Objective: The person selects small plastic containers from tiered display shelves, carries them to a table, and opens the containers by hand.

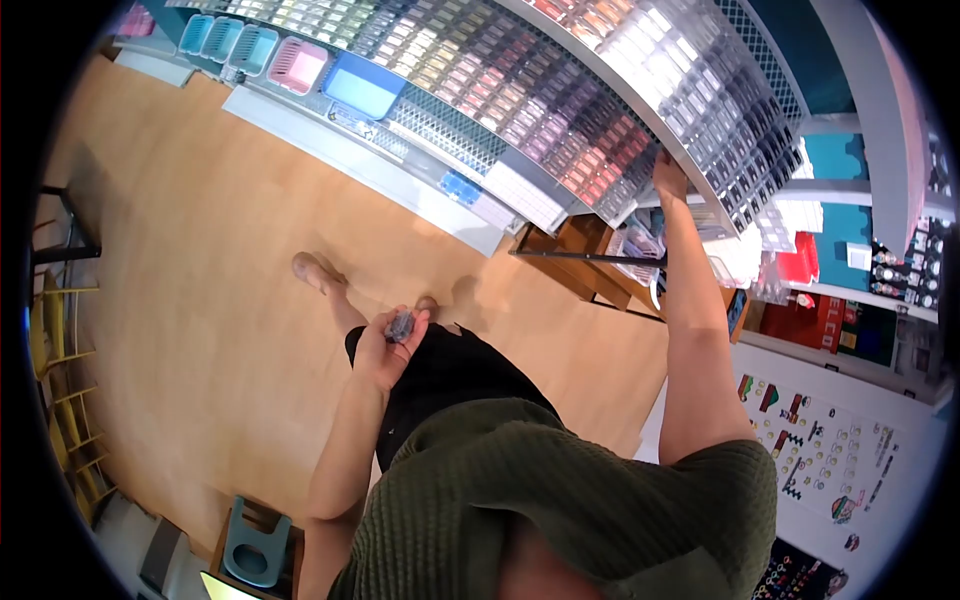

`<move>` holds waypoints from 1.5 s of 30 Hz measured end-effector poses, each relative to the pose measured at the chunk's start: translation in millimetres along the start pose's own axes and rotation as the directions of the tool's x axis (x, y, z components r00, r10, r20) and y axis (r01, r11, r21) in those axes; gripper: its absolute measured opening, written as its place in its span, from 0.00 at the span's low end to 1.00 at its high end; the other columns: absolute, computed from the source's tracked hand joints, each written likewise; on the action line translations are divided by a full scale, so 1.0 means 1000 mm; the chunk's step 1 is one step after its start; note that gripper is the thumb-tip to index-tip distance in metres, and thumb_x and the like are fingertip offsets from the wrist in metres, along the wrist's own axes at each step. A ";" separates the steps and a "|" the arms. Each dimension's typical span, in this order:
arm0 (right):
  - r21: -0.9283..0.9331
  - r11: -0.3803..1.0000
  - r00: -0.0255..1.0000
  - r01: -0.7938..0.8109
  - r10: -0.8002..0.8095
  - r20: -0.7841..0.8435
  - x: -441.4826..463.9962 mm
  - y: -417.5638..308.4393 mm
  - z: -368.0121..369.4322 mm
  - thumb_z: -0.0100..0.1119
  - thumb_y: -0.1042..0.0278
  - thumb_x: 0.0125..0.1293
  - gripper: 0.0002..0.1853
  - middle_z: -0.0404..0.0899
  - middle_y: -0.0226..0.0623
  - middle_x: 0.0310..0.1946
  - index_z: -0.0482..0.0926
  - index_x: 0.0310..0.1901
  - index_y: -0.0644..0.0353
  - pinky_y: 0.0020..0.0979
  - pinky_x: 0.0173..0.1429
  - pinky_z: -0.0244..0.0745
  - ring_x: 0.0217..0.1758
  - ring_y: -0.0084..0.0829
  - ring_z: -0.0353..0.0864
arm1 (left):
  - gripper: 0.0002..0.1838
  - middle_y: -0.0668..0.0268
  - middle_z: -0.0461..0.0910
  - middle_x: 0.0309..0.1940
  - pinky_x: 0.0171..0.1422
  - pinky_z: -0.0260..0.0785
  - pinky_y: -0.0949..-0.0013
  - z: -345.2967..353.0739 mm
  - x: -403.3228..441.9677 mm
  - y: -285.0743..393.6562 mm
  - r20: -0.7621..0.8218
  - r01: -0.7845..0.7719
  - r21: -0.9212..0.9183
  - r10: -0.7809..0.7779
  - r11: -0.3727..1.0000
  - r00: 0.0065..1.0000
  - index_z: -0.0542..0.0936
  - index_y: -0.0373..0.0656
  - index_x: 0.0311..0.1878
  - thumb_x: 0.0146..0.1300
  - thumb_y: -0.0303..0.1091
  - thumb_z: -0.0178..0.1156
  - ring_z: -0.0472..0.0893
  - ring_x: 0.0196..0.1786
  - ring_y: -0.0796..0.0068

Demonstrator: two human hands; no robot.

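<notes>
A small grey item [400, 326] sits cradled in the left hand's [378, 358] curled fingers, presumably so it stays secure while the right hand [670, 180], its grip too hidden to tell, is up by the colour-sorted rack's [638, 108] edge.

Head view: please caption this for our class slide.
Left hand holding a small greyish item, right hand outstretched beside rows of small coloured pieces.
</notes>
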State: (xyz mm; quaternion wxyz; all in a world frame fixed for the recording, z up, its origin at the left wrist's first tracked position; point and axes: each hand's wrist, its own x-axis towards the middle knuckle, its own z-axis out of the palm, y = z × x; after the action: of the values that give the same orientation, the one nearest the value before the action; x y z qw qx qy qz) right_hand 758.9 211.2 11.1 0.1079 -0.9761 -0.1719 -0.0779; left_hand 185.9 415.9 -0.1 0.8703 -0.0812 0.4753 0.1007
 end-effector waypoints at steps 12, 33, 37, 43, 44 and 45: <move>-0.135 0.990 0.995 0.030 -0.043 -0.090 -0.052 -0.072 -0.045 0.48 0.56 0.72 0.23 0.74 0.59 0.61 0.76 0.61 0.63 0.49 0.70 0.63 0.65 0.58 0.71 | 0.08 0.48 0.79 0.43 0.55 0.84 0.60 -0.007 0.020 0.016 -0.004 0.051 -0.097 -0.052 0.994 0.999 0.72 0.29 0.47 0.74 0.26 0.49 0.83 0.49 0.51; -0.044 0.925 0.915 0.377 -0.365 0.172 0.015 -0.313 0.005 0.59 0.51 0.69 0.25 0.78 0.47 0.59 0.75 0.63 0.55 0.41 0.68 0.68 0.64 0.48 0.76 | 0.09 0.54 0.81 0.42 0.48 0.84 0.69 -0.057 0.024 0.164 -0.096 -0.078 -0.081 0.071 0.994 0.993 0.76 0.33 0.47 0.69 0.27 0.60 0.84 0.45 0.60; -0.029 0.953 0.953 0.302 -0.302 -0.010 0.010 -0.313 0.017 0.66 0.59 0.64 0.20 0.82 0.44 0.53 0.80 0.56 0.54 0.39 0.63 0.72 0.58 0.45 0.80 | 0.09 0.55 0.81 0.42 0.48 0.84 0.69 -0.065 0.030 0.182 -0.127 -0.086 -0.110 0.072 0.990 0.989 0.77 0.33 0.47 0.70 0.28 0.58 0.85 0.45 0.61; -0.125 0.838 0.797 0.530 -0.544 -0.263 -0.008 -0.310 0.019 0.68 0.61 0.62 0.18 0.83 0.40 0.52 0.82 0.52 0.55 0.41 0.64 0.71 0.57 0.45 0.80 | 0.09 0.54 0.81 0.42 0.47 0.84 0.68 -0.058 0.037 0.184 -0.125 -0.069 -0.112 0.055 0.991 0.991 0.76 0.33 0.48 0.70 0.28 0.58 0.85 0.45 0.60; -0.127 0.811 0.756 0.571 -0.579 -0.306 -0.010 -0.311 0.018 0.68 0.61 0.62 0.17 0.83 0.39 0.52 0.82 0.52 0.55 0.41 0.64 0.71 0.57 0.45 0.80 | 0.09 0.54 0.81 0.41 0.47 0.84 0.68 -0.054 0.038 0.183 -0.118 -0.065 -0.110 0.052 0.992 0.992 0.76 0.33 0.48 0.70 0.28 0.59 0.85 0.45 0.59; -0.114 0.818 0.763 0.564 -0.568 -0.309 -0.010 -0.307 0.020 0.68 0.62 0.62 0.17 0.83 0.39 0.52 0.82 0.52 0.55 0.41 0.65 0.71 0.57 0.45 0.80 | 0.09 0.54 0.81 0.41 0.47 0.84 0.68 -0.051 0.039 0.181 -0.110 -0.060 -0.107 0.048 0.992 0.993 0.76 0.33 0.48 0.70 0.28 0.59 0.85 0.45 0.59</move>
State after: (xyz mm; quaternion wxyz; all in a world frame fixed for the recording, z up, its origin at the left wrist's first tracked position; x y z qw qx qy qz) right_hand 643.5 494.8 46.1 0.0994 -0.8523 -0.4371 -0.2696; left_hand 119.4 583.0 -68.5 0.8346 -0.1218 0.5171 0.1458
